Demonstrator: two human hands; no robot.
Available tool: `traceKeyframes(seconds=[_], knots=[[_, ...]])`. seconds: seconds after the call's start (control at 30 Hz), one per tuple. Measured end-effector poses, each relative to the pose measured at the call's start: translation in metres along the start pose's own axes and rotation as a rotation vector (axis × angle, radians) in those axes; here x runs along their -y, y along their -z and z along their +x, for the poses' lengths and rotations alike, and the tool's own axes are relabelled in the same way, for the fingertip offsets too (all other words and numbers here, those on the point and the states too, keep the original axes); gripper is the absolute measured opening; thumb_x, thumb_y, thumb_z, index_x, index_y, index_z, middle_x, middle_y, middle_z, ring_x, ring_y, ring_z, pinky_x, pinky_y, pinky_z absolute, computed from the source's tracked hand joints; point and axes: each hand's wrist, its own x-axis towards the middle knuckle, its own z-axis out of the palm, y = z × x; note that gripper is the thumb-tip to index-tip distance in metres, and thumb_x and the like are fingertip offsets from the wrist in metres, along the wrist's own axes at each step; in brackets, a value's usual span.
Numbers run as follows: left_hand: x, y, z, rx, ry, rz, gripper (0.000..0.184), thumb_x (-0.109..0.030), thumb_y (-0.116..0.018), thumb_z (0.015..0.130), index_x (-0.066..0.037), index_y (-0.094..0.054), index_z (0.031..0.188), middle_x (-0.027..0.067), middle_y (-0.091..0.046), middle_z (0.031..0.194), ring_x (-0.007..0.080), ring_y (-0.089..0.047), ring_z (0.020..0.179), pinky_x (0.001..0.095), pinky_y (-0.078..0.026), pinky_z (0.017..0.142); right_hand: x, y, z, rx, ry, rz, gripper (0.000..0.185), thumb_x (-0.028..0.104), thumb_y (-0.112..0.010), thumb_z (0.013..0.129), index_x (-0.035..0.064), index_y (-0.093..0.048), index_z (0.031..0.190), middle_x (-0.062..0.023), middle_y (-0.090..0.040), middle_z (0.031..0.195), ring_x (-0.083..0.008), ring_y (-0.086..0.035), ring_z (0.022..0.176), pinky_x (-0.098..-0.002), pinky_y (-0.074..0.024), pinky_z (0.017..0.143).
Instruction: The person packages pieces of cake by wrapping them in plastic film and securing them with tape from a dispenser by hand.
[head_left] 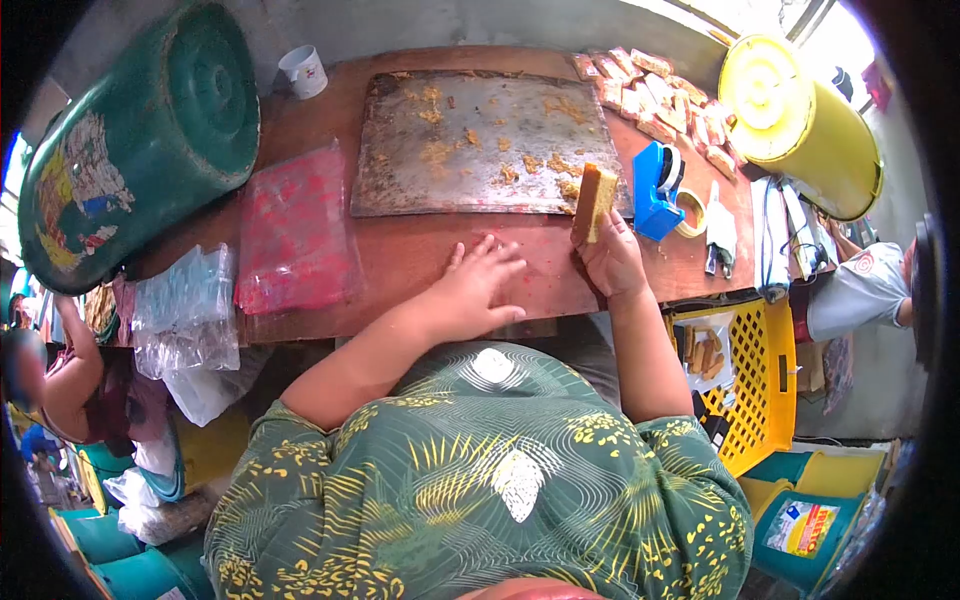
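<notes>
My right hand is closed around the lower end of a golden-brown slice of cake or bread, held upright just off the table's front part. My left hand rests on the brown tabletop with its fingers spread and nothing in it. Beyond both hands lies a metal baking tray, its surface scattered with yellow-brown crumbs. A blue tape dispenser stands right of the slice, with a roll of tape beside it.
Several wrapped packs are heaped at the back right near a yellow bucket. Red-tinted plastic sheets and clear bags lie left, below a green drum. A white mug stands behind. A yellow crate sits lower right. Other people are at both sides.
</notes>
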Motion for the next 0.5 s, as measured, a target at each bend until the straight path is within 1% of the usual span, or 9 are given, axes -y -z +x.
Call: traceKeyframes(seconds=[0.03, 0.07, 0.13, 0.17, 0.27, 0.3, 0.33, 0.4, 0.5], knots=[[0.005, 0.003, 0.000, 0.008, 0.004, -0.092, 0.080, -0.040, -0.080, 0.088, -0.010, -0.048, 0.155, 0.0142, -0.038, 0.165, 0.0376, -0.031, 0.153, 0.0505, -0.028, 0.126, -0.002, 0.002, -0.001, 0.015, 0.008, -0.029, 0.037, 0.020, -0.064, 0.106, 0.0046, -0.056, 0.139, -0.0076, -0.068, 0.124, -0.0200, -0.067, 0.109, -0.0344, -0.0548, 0.094], [0.012, 0.008, -0.005, -0.042, 0.050, -0.038, 0.081, -0.042, -0.081, 0.087, -0.010, -0.049, 0.155, 0.0139, -0.040, 0.164, 0.0372, -0.032, 0.153, 0.0511, -0.028, 0.126, -0.003, 0.005, -0.002, 0.029, 0.018, -0.057, 0.038, 0.018, -0.066, 0.105, 0.0046, -0.056, 0.139, -0.0071, -0.068, 0.124, -0.0198, -0.067, 0.110, -0.0335, -0.0545, 0.095], [0.027, 0.023, -0.018, -0.139, 0.142, 0.075, 0.084, -0.045, -0.082, 0.085, -0.009, -0.050, 0.153, 0.0131, -0.044, 0.162, 0.0365, -0.034, 0.152, 0.0523, -0.028, 0.126, -0.002, -0.011, -0.013, 0.002, 0.037, -0.382, 0.042, 0.015, -0.069, 0.102, 0.0034, -0.056, 0.141, -0.0063, -0.068, 0.124, -0.0192, -0.066, 0.112, -0.0322, -0.0534, 0.096], [0.029, 0.028, -0.026, -0.065, 0.251, 0.147, 0.089, -0.048, -0.084, 0.081, -0.008, -0.050, 0.153, 0.0113, -0.046, 0.159, 0.0352, -0.034, 0.152, 0.0520, -0.028, 0.125, -0.002, -0.023, -0.018, -0.012, 0.045, -0.541, 0.044, 0.014, -0.071, 0.101, 0.0028, -0.056, 0.142, -0.0060, -0.068, 0.124, -0.0190, -0.066, 0.112, -0.0316, -0.0529, 0.097], [0.029, 0.025, -0.037, -0.092, 0.229, 0.217, 0.091, -0.049, -0.085, 0.079, -0.008, -0.051, 0.152, 0.0092, -0.046, 0.160, 0.0343, -0.034, 0.152, 0.0497, -0.030, 0.125, 0.001, -0.059, -0.020, 0.244, 0.133, -1.079, 0.045, 0.010, -0.076, 0.094, 0.0013, -0.062, 0.136, -0.0111, -0.068, 0.122, -0.0204, -0.066, 0.113, -0.0365, -0.0550, 0.097], [0.030, 0.025, -0.038, -0.088, 0.234, 0.214, 0.091, -0.049, -0.085, 0.078, -0.008, -0.051, 0.152, 0.0085, -0.046, 0.161, 0.0342, -0.035, 0.152, 0.0497, -0.030, 0.125, 0.007, -0.075, -0.016, 0.385, 0.322, -1.283, 0.047, 0.012, -0.080, 0.090, 0.0029, -0.064, 0.133, -0.0151, -0.067, 0.121, -0.0276, -0.067, 0.111, -0.0380, -0.0563, 0.094], [0.031, 0.025, -0.038, -0.084, 0.238, 0.211, 0.092, -0.049, -0.085, 0.078, -0.008, -0.051, 0.152, 0.0078, -0.046, 0.161, 0.0342, -0.035, 0.152, 0.0497, -0.030, 0.125, 0.009, -0.090, -0.013, 0.430, 0.261, -1.338, 0.049, 0.012, -0.080, 0.087, 0.0045, -0.065, 0.133, -0.0183, -0.066, 0.123, -0.0355, -0.067, 0.109, -0.0413, -0.0550, 0.097], [0.033, 0.026, -0.037, -0.076, 0.236, 0.203, 0.093, -0.050, -0.085, 0.077, -0.008, -0.051, 0.152, 0.0068, -0.046, 0.161, 0.0339, -0.035, 0.152, 0.0501, -0.030, 0.125, -0.007, -0.088, -0.006, 0.442, 0.343, -1.436, 0.049, 0.015, -0.080, 0.084, 0.0053, -0.067, 0.130, -0.0183, -0.068, 0.123, -0.0378, -0.066, 0.110, -0.0443, -0.0534, 0.100], [0.034, 0.028, -0.037, -0.067, 0.227, 0.189, 0.093, -0.050, -0.085, 0.077, -0.008, -0.051, 0.152, 0.0063, -0.046, 0.162, 0.0334, -0.036, 0.152, 0.0510, -0.029, 0.125, -0.020, -0.075, 0.002, 0.493, 0.329, -1.535, 0.048, 0.017, -0.080, 0.083, 0.0068, -0.068, 0.128, -0.0161, -0.071, 0.122, -0.0375, -0.066, 0.112, -0.0465, -0.0520, 0.101]])
